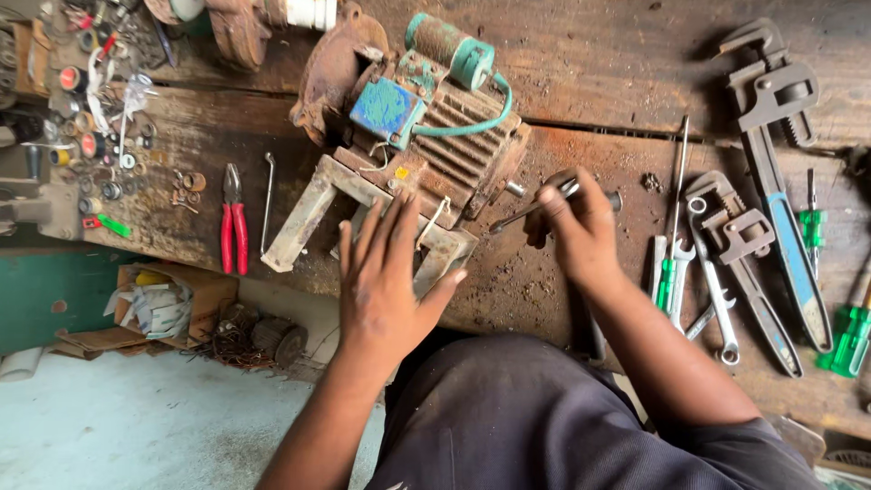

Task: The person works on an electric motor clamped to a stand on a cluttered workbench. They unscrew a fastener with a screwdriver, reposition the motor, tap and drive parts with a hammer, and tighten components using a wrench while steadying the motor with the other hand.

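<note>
While the fingers of the right hand (581, 231) are curled shut around the handle of a slim metal hand tool (535, 209), its shaft slants down toward the left, ending close to the foot of the motor; whether the tip touches anything, I cannot tell. The left hand (386, 281) is spread flat, fingers apart and holding nothing, lying on or just above the grey metal base bracket (308, 218) at the near edge of the bench. That bracket belongs to a rusty old electric motor with ribbed casing, teal paint patches and a teal cylinder on top (426, 118), which sits tilted on the worn wooden workbench (590, 54), just beyond both hands.

To the left of the motor lie a thin bent metal rod (268, 200) and, just beside it, red-handled pliers (234, 227). Further left is a heap of small washers, nuts and odd parts (100, 118). To the right of the right hand lie several steel spanners (712, 290), two pipe wrenches, one with a blue handle (785, 218), and green-handled screwdrivers (853, 340). Below the bench edge on the left, a torn cardboard box with papers (159, 304) rests on the pale floor (136, 426), next to a tangle of copper wire (249, 340).
</note>
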Demonstrator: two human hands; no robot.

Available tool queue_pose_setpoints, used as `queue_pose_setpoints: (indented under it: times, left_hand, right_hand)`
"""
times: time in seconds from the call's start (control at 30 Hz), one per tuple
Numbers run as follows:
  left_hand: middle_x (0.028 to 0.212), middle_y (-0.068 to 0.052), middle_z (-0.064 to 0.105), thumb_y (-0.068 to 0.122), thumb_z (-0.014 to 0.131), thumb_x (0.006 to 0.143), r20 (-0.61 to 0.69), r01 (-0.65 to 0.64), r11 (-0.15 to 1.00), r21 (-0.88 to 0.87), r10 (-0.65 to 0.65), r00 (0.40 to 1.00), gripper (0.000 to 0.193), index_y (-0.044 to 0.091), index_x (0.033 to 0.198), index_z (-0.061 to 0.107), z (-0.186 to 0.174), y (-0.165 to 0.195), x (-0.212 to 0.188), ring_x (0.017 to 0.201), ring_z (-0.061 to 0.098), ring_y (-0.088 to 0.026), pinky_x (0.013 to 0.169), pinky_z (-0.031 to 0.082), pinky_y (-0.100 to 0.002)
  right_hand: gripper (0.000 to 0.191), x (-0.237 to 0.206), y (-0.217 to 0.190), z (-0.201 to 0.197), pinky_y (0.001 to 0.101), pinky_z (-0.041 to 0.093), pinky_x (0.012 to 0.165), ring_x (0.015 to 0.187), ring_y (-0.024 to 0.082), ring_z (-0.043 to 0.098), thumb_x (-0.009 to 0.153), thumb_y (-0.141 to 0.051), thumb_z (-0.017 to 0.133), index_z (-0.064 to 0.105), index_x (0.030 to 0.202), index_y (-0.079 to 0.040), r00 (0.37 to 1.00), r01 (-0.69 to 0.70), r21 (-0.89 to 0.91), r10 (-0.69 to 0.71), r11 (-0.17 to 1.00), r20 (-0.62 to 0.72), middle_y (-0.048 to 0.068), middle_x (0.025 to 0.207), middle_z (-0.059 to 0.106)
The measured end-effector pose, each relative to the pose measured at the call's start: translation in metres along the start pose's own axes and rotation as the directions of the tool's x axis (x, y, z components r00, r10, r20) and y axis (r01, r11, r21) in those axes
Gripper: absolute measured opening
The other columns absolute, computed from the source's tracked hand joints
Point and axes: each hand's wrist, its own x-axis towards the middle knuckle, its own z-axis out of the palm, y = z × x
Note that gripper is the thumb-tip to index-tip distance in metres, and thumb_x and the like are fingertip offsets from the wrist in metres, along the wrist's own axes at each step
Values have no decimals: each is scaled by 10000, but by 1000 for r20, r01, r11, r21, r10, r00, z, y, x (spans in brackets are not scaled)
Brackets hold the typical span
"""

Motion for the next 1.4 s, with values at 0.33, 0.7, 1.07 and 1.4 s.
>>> queue_pose_setpoints:
  times: [0.33, 0.7, 1.07, 1.4]
  left_hand:
    - [1095, -84, 767, 205, 709, 975, 120, 133, 668, -732, -66, 991, 303, 32, 1224, 688, -6, 4, -33, 917, 751, -143, 810, 615, -285]
    - [938, -38, 739, 113, 677, 1012, 291, 313, 131, -941, -160, 943, 162, -12, 1112, 699, 3, -24, -47, 822, 682, -63, 751, 562, -230]
    - [941, 7, 667, 116, 665, 1015, 236, 198, -199, -960, -193, 952, 191, 25, 1181, 639, -11, -145, -47, 857, 631, -66, 794, 529, -247]
    - [950, -34, 719, 167, 660, 982, 397, 439, -43, -897, 358, 845, 260, 6, 1183, 689, -34, -146, -29, 885, 693, -115, 801, 591, -281]
  right_hand:
    - [255, -35, -46, -5, 385, 558, 688, 808, 285, 673, 1082, -247, 596, 513, 1135, -12, 961, -78, 387, -35, 919, 275, 160, 997, 594]
    - [126, -45, -79, 46, 364, 604, 757, 837, 257, 721, 966, -43, 700, 650, 1066, 14, 946, 104, -190, -38, 976, 322, 153, 933, 715]
    - [275, -49, -62, 203, 360, 563, 622, 744, 268, 718, 800, -28, 777, 668, 1051, -21, 798, 601, -719, -313, 349, 515, 119, 873, 729]
    - [409, -115, -43, 261, 376, 485, 572, 696, 234, 641, 775, -36, 795, 665, 1163, -28, 759, 310, -947, -578, -85, 300, 59, 902, 647]
